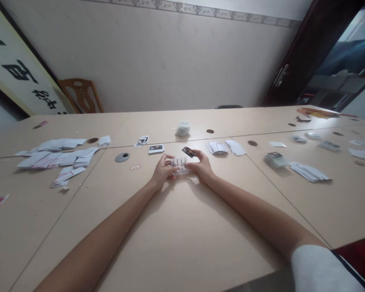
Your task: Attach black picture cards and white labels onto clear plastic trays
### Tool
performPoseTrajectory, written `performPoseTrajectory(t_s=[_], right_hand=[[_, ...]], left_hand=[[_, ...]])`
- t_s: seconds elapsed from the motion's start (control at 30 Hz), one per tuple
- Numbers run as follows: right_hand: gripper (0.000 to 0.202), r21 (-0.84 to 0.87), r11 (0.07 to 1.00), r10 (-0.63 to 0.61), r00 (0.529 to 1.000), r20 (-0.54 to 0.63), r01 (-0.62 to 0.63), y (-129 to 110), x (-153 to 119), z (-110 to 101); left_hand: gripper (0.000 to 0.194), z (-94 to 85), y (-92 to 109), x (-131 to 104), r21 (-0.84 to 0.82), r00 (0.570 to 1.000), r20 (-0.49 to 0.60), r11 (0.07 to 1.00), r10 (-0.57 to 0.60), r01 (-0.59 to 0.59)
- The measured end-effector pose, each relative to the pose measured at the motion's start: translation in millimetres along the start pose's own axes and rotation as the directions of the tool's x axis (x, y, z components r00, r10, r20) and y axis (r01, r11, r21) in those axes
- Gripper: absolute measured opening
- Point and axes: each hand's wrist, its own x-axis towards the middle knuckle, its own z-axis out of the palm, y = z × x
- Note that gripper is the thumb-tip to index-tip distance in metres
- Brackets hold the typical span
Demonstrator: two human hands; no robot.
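Between my two hands, just above the table, is a small clear plastic case [180, 165] with several dark thin items showing inside. My left hand [163, 172] grips its left side, thumb on the near face. On the other side, my right hand [203, 167] pinches the case's right edge with the thumb. A dark printed card [188, 152] sticks up at the fingers of that hand, tilted. Beyond my left hand lies a dark-faced card stack [156, 149] with a white border. To the right of my right hand is a fanned pile of white cards [217, 148].
Many white paper slips [54, 158] cover the table's left side. Clear cases are stacked at the far middle [183, 128] and at the right [275, 159]. White cards [310, 172] spread near the right stack. A grey cable-hole cover [122, 157] sits left of centre.
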Motion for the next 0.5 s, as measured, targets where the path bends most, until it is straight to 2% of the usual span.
performPoseTrajectory(t_s=[0.17, 0.27, 0.37, 0.43, 0.5], right_hand=[[0.058, 0.024, 1.0, 0.008, 0.996, 0.084, -0.01, -0.4, 2.0, -3.1], [0.054, 0.068, 0.998, -0.003, 0.997, 0.079, -0.002, 1.0, 2.9, -3.3], [0.041, 0.066, 0.996, -0.055, 0.998, -0.028, 0.057, -0.8, 2.6, -3.5], [0.03, 0.007, 0.99, -0.14, 0.98, -0.141, 0.142, -4.3, 0.7, -3.4], [0.024, -0.065, 0.976, -0.218, 0.959, -0.179, 0.209, -8.3, -3.0, -2.3]], left_hand=[[0.049, 0.9, 1.5, -0.7, -0.031, 0.999, 0.035, 0.999, -0.023, 0.024], [0.047, -0.3, 0.7, -0.1, -0.065, 0.998, 0.053, 0.998, -0.017, 0.021], [0.046, -0.9, -1.7, 0.6, -0.052, 0.999, 0.039, 0.999, -0.002, 0.004], [0.047, -0.3, -3.1, 0.6, -0.033, 0.999, 0.042, 0.999, 0.006, -0.005], [0.047, 1.1, -3.1, -0.2, -0.025, 0.998, 0.055, 1.0, 0.02, -0.019]])
